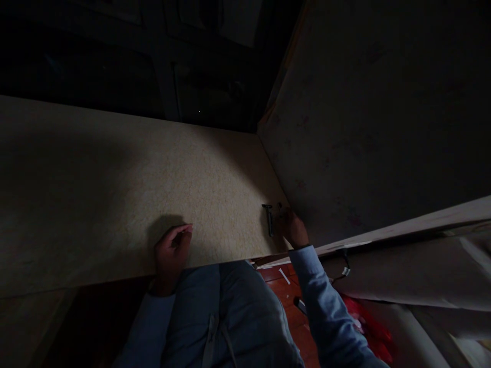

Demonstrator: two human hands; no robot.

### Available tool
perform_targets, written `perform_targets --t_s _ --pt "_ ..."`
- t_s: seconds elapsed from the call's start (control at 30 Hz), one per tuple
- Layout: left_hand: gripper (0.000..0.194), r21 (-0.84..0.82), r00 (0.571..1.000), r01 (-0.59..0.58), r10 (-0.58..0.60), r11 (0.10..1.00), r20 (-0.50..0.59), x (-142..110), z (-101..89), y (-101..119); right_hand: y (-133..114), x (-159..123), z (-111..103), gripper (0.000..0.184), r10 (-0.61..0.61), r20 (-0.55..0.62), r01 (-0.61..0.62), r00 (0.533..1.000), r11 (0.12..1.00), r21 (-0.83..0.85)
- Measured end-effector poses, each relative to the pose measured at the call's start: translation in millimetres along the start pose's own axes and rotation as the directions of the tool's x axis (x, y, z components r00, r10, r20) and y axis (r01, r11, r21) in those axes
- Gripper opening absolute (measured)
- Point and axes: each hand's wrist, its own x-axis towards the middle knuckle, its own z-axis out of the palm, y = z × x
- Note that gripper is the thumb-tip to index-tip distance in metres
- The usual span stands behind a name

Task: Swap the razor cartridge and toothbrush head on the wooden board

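Note:
On the pale, mottled tabletop (207, 184) lies a dark razor-shaped thing (270, 221), its short crosspiece at the far end. Just to its right is my right hand (292, 228), with curled fingers close to the wall side of the table. A small dark object (280, 205) shows at those fingertips; it is too dim to name, and whatever the fingers hold is hidden. My left hand (173, 250) rests at the table's front edge, fingers curled and thumb tip against the index finger. Nothing shows in it.
A patterned wall panel (368, 128) borders the table on the right. Dark window-like frames (161, 66) stand along the back. Below the front edge are my legs (230, 317), a reddish floor (303, 327), a cable (343, 271) and a red bag-like item (368, 327).

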Motion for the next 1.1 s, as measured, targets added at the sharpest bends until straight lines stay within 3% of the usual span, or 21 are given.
perform_targets --t_s 0.13,0.37,0.7,0.87,1.1 --pt "0.031 0.018 1.000 -0.007 0.007 1.000 0.015 0 -0.2 2 -7 2 0 0.035 0.004 0.005 -0.004 1.000 1.000 0.017" --pt "0.032 0.051 1.000 -0.010 0.010 0.999 0.013 1 0.4 -1 -29 5 2 0.055 0.040 0.037 -0.037 0.999 0.997 -0.071" --pt "0.031 0.045 1.000 -0.001 0.000 0.999 0.016 0 0.5 -4 -52 -5 7 0.048 -0.103 0.035 0.105 0.994 0.993 -0.055" --pt "0.030 0.054 0.999 -0.024 0.023 0.998 0.029 0 0.8 -3 -84 -15 18 0.047 -0.148 0.049 0.146 0.988 0.989 0.036" --pt "0.026 0.006 1.000 -0.025 0.025 1.000 0.001 -2 2.4 -1 -148 -30 34 0.061 -0.257 0.097 0.236 0.962 0.953 0.189"
